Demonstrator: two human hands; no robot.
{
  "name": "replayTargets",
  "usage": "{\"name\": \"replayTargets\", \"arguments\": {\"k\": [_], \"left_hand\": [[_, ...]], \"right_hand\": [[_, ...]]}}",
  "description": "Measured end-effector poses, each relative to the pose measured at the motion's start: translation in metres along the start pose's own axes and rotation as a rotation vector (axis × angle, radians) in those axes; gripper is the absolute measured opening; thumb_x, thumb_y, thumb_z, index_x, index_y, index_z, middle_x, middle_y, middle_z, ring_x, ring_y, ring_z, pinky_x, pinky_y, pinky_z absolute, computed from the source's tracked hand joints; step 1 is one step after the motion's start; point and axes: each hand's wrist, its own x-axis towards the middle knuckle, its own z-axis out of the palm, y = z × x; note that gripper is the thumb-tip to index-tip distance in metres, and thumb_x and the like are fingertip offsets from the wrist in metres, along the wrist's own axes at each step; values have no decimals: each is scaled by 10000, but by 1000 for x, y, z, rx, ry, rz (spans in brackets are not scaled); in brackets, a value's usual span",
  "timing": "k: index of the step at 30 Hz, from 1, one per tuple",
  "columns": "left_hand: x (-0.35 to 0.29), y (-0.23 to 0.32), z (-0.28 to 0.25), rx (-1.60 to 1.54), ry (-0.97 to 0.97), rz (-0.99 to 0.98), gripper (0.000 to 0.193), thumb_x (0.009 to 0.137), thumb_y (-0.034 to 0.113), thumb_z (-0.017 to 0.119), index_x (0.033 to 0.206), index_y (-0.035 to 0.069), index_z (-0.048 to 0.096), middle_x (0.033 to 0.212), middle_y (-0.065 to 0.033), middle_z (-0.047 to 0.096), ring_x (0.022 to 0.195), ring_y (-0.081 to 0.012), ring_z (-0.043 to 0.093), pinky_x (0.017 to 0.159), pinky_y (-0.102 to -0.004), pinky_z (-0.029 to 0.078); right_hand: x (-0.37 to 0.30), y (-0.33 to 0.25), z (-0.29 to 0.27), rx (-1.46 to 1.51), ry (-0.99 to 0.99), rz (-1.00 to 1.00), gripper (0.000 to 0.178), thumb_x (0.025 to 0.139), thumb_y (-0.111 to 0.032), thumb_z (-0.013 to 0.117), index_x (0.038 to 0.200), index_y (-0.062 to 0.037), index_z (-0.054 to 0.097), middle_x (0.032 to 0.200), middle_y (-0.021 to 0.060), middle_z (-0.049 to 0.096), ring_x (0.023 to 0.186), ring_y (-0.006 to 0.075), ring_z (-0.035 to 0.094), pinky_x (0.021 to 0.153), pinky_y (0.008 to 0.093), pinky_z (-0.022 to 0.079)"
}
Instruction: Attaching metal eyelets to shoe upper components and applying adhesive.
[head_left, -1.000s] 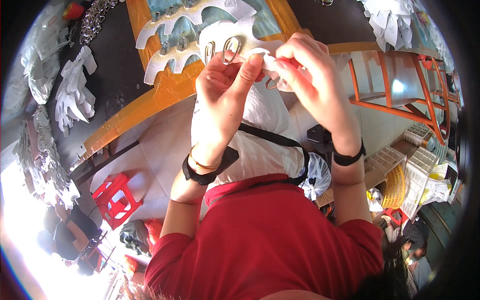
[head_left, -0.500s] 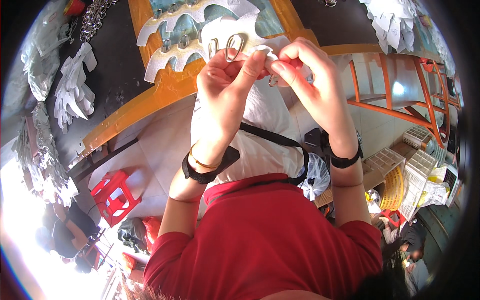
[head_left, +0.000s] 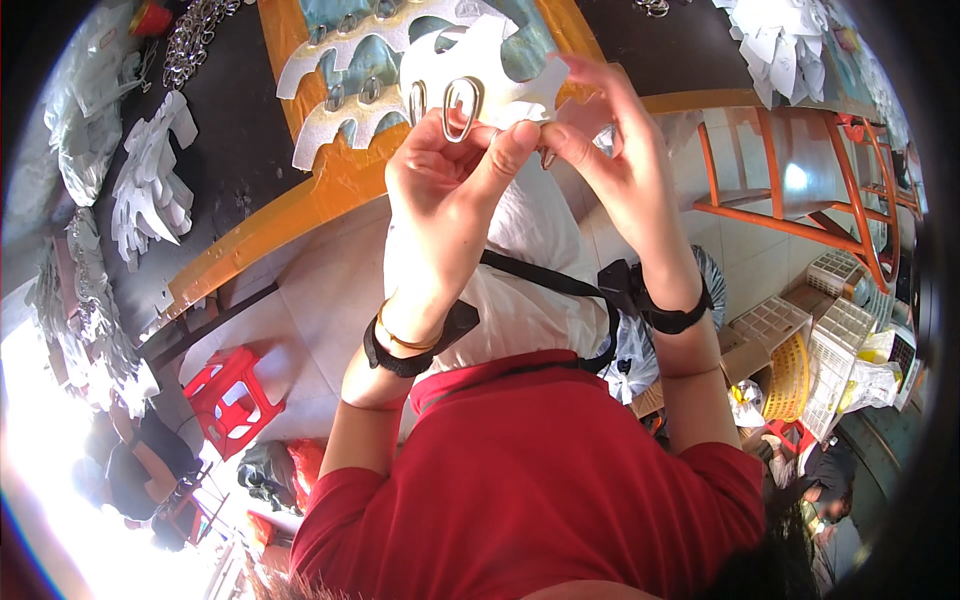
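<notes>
Both hands meet at the table's front edge over a white scalloped piece [head_left: 512,102], which looks like leather or fabric. My left hand [head_left: 440,195] pinches its near edge between thumb and fingers. An oval metal ring [head_left: 462,108] stands up from the piece by the left fingers, another just left of it. My right hand [head_left: 625,150] presses its thumb against the near edge beside the left thumb; its index finger is lifted and smeared. Under the right thumb a further ring shows only in part. Beyond lie similar scalloped strips [head_left: 330,142] fitted with metal rings.
The dark table [head_left: 235,150] has an orange-brown edge [head_left: 240,265]. White cut pieces [head_left: 150,180] and a heap of metal rings [head_left: 195,45] lie left; more white pieces [head_left: 780,45] lie far right. A red stool [head_left: 232,400], an orange metal frame [head_left: 780,215] and crates [head_left: 835,340] stand around me.
The white piece has tipped so more of its face shows. My right index finger has lifted off the near edge, and both thumbs have moved slightly toward me.
</notes>
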Motion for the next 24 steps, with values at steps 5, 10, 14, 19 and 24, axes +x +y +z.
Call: {"name": "replayTargets", "arguments": {"k": [5, 10, 14, 19, 24], "left_hand": [[2, -3, -4, -1, 10, 6, 149, 790, 34, 625, 925, 0, 572, 792, -88, 630, 718, -146, 611, 712, -268, 494], [3, -4, -4, -73, 13, 11, 134, 796, 39, 615, 925, 13, 591, 789, -80, 629, 700, -140, 599, 683, -258, 482], [7, 0, -11, -117, -109, -100, 106, 802, 81, 625, 868, 9, 585, 792, -74, 627, 692, -121, 586, 661, -232, 471], [6, 4, -12, -302, -119, -268, 135, 828, 129, 599, 865, -1, 588, 786, -70, 612, 683, -130, 589, 649, -239, 480], [18, 5, -28, -606, -303, -737, 201, 841, 177, 581, 904, -13, 564, 794, -63, 594, 671, -133, 586, 628, -226, 485]], "right_hand": [[5, -9, -15, 170, -391, 180, 194, 708, -83, 689, 826, 15, 569, 730, 79, 571, 677, 178, 557, 612, 278, 433], [7, -20, -12, -28, -268, -51, 128, 679, -50, 658, 752, 3, 567, 657, 80, 546, 646, 210, 537, 599, 303, 413], [8, -23, -14, -158, -390, -38, 113, 693, -63, 615, 790, -25, 570, 647, 75, 541, 620, 222, 519, 609, 318, 380], [3, -18, -4, -3, -340, -74, 155, 687, -55, 587, 839, -48, 560, 665, 51, 550, 619, 224, 519, 621, 320, 368], [10, -20, -4, -42, -311, -398, 114, 657, -56, 599, 746, -85, 534, 676, 15, 547, 645, 206, 528, 670, 319, 379]]}}
